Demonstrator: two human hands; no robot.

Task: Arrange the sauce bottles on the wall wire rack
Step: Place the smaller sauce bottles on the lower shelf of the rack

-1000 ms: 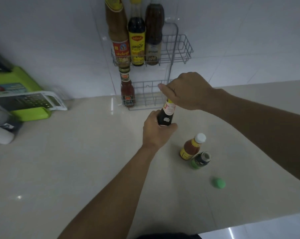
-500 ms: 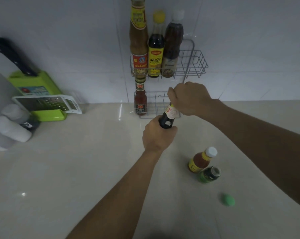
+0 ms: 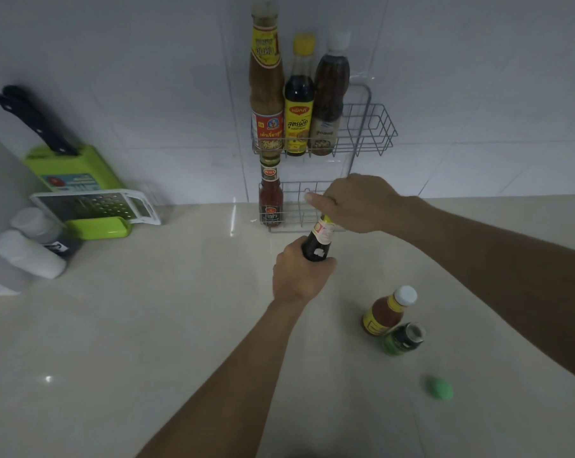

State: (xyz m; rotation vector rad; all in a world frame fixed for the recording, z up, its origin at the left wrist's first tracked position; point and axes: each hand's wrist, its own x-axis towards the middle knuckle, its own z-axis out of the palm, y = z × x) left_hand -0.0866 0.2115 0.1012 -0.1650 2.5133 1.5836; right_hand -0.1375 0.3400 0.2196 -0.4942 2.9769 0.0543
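A two-tier wire rack [image 3: 375,127] hangs on the tiled wall. Its upper shelf carries three tall bottles [image 3: 299,104] at the left end. A small red sauce bottle [image 3: 271,200] stands at the left of the lower shelf. Just in front of the lower shelf, my left hand [image 3: 301,276] grips the body of a dark sauce bottle [image 3: 319,241]. My right hand [image 3: 355,203] is closed over that bottle's top. On the counter to the right stand an orange-sauce bottle with a white cap [image 3: 387,310] and a green jar [image 3: 401,338].
A loose green cap [image 3: 439,387] lies on the beige counter [image 3: 130,342] near the front right. At the left stand a green knife block with a grater [image 3: 81,190] and two white shakers [image 3: 31,249]. The right part of both rack shelves holds nothing.
The view has tilted up, showing more of the wall and rack. Both hands keep their hold on the dark bottle, which stays close to the lower shelf.
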